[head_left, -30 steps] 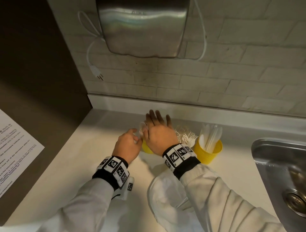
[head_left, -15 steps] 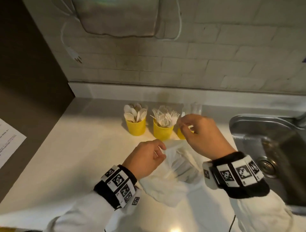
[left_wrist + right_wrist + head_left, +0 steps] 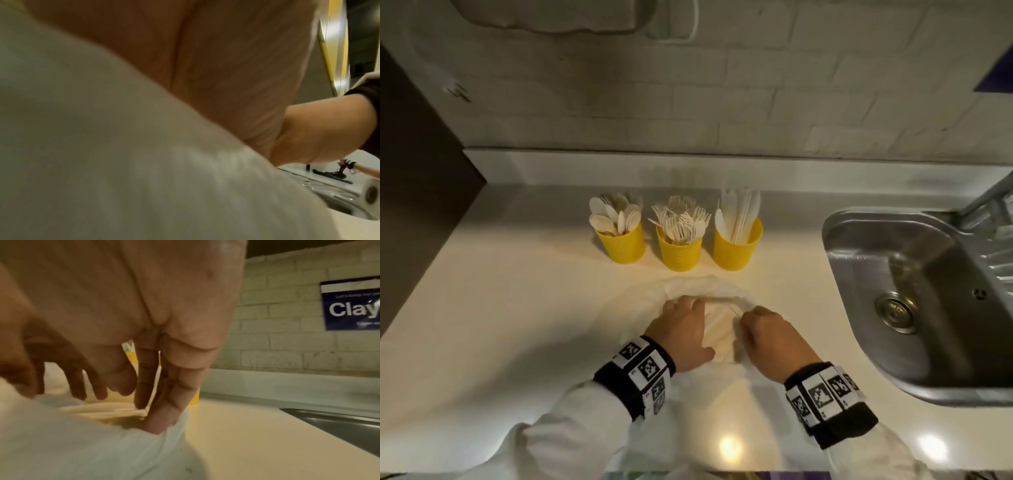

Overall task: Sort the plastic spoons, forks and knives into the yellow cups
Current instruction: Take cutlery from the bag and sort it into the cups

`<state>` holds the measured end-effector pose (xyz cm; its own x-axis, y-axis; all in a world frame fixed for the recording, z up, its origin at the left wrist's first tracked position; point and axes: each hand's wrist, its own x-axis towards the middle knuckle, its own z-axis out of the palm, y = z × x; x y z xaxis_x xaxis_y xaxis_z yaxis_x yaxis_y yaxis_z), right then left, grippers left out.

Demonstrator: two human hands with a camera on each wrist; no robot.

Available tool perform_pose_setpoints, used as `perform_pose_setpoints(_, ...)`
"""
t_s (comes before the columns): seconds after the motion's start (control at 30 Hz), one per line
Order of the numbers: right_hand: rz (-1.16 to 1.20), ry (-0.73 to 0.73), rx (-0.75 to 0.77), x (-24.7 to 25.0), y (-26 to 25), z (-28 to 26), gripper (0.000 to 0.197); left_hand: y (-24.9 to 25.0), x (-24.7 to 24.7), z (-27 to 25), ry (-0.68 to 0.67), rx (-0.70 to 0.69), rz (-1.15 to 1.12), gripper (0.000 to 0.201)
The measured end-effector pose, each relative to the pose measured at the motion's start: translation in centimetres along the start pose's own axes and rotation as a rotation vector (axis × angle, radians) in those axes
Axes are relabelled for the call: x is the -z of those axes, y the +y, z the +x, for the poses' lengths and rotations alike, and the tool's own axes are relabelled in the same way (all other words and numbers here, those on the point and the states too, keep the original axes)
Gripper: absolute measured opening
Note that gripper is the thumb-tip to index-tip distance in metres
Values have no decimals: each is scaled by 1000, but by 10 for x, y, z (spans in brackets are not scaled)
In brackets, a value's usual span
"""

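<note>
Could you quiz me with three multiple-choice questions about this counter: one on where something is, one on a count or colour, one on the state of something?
1. Where does the cup of knives stand among the yellow cups?
A. nearest the sink
B. in the middle
C. farthest from the sink

2. How many yellow cups are on the counter?
A. two
B. three
C. four

3. What are both hands doing?
A. resting flat on the bare counter
B. reaching into the white plastic bag
C. each lifting a cup

Answers:
1. A, it is the right-most cup, beside the sink.
2. B, one with spoons, one with forks, one with knives.
3. B, the left hand and right hand are at the cutlery in the bag's open mouth.
</note>
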<state>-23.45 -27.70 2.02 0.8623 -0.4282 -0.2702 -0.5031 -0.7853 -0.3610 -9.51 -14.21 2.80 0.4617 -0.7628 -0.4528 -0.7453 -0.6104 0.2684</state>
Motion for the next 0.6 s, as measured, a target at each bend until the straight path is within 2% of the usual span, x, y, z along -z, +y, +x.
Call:
perform_pose_setpoints(0.07, -7, 7, -29, -1, 1, 7, 18, 4, -3, 1, -16, 114, 55, 116)
perform_pose_setpoints(0.13, -2, 30, -61, 0, 0, 17, 21, 9, -6, 2, -21, 177, 99, 128)
perform_pose_setpoints(0.23, -35, 24, -91, -1, -6, 33, 25, 16, -11, 4, 41, 148, 181, 112)
perform_pose_setpoints(0.4, -107, -25, -139, 1, -15, 50, 32, 25, -23, -1, 67, 198, 132, 86)
perform_pose_setpoints(0.5, -143, -41, -126, 4, -14, 58, 30, 29, -25, -5, 89, 215, 137, 77)
perform_pose_setpoints(0.6, -74, -76, -154, 8, -10, 66, 29, 34, -29, -7, 90, 250, 128, 72)
